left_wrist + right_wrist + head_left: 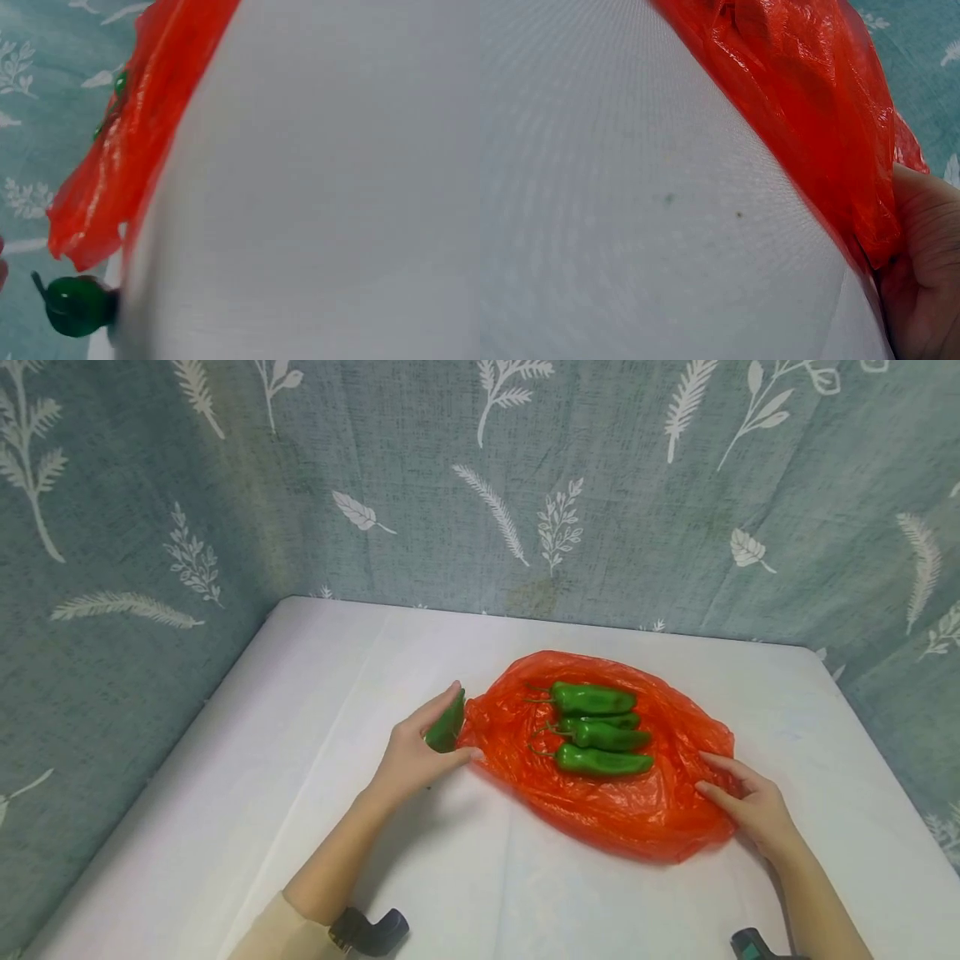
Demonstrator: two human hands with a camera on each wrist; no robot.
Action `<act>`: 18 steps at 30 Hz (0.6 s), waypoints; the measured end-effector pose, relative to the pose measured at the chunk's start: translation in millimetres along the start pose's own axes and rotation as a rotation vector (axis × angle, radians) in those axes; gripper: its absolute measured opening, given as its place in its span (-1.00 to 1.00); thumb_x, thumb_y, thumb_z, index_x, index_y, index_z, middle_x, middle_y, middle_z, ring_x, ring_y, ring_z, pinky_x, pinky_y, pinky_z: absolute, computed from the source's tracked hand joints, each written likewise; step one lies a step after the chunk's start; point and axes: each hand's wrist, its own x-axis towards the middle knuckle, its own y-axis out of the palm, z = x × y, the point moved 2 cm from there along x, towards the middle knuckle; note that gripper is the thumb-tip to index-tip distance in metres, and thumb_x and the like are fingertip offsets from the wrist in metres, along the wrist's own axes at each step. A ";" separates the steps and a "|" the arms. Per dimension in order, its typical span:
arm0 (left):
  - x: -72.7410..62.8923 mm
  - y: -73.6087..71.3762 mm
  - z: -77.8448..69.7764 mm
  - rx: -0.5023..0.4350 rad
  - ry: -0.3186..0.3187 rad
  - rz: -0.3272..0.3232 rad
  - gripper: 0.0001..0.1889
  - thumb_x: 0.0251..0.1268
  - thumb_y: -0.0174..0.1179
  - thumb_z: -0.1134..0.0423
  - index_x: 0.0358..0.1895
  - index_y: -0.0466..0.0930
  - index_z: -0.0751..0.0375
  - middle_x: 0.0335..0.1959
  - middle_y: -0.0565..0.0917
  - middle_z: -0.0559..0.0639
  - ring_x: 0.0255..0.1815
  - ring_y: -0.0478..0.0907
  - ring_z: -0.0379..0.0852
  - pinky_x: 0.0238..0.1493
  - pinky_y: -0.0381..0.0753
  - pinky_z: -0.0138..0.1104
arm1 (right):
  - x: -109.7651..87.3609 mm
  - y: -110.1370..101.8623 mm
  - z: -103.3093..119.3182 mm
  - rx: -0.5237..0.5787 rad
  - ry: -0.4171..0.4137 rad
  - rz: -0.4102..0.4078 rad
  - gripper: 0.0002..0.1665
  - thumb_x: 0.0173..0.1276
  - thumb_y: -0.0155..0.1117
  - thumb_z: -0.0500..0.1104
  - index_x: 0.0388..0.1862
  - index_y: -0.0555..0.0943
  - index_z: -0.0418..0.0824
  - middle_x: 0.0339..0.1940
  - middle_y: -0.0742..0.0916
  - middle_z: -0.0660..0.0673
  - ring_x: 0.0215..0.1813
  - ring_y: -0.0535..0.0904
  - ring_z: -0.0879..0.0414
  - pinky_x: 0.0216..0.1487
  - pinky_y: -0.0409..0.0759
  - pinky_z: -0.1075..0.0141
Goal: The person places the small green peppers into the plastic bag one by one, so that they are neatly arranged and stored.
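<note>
A red plastic bag (637, 814) is spread on the table, with several green peppers (600, 735) lying in a row on it, stems to the left. To the left of the bag, a single green pepper (447, 724) lies on the table. My left hand (408, 752) reaches over this pepper, thumb and fingers spread around it. The left wrist view shows that pepper (77, 306) end on, its stem sticking out, with a fingertip (2, 262) apart from it. My right hand (761, 810) grips the bag's right edge; its fingertips are partly hidden by the red plastic (840, 142).
A white cloth (525, 902) covers the table. Grey-green fabric (420, 485) with white leaf prints hangs behind the table and along its sides. Black wrist straps (367, 933) are on both arms.
</note>
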 end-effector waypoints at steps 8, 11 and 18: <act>-11.0 3.5 20.3 -0.013 -0.041 -0.060 -0.06 -0.04 0.46 0.13 0.46 0.14 -0.10 0.44 0.26 -0.10 0.45 0.17 -0.02 0.35 0.23 0.05 | 0.4 2.4 2.0 0.022 0.040 0.003 -0.33 0.36 0.18 0.06 0.36 0.34 -0.19 0.30 0.37 -0.32 -0.02 0.32 0.62 -0.14 0.58 0.54; -11.5 4.5 26.9 0.018 -0.048 -0.076 -0.02 -0.07 0.48 0.13 0.48 0.10 -0.06 0.45 0.23 -0.01 0.46 0.15 0.04 0.35 0.20 0.09 | 0.1 2.2 2.3 0.017 0.042 0.006 -0.33 0.36 0.18 0.06 0.37 0.34 -0.19 0.31 0.37 -0.33 -0.02 0.31 0.63 -0.14 0.58 0.54; -10.6 10.8 44.8 0.074 -0.105 -0.122 0.07 -0.09 0.48 0.10 0.50 0.00 0.12 0.47 0.18 0.10 0.43 0.18 0.13 0.33 0.24 0.09 | -1.0 -0.2 3.0 -0.019 0.034 -0.002 -0.34 0.36 0.18 0.06 0.35 0.35 -0.20 0.31 0.37 -0.35 0.00 0.26 0.60 -0.14 0.58 0.54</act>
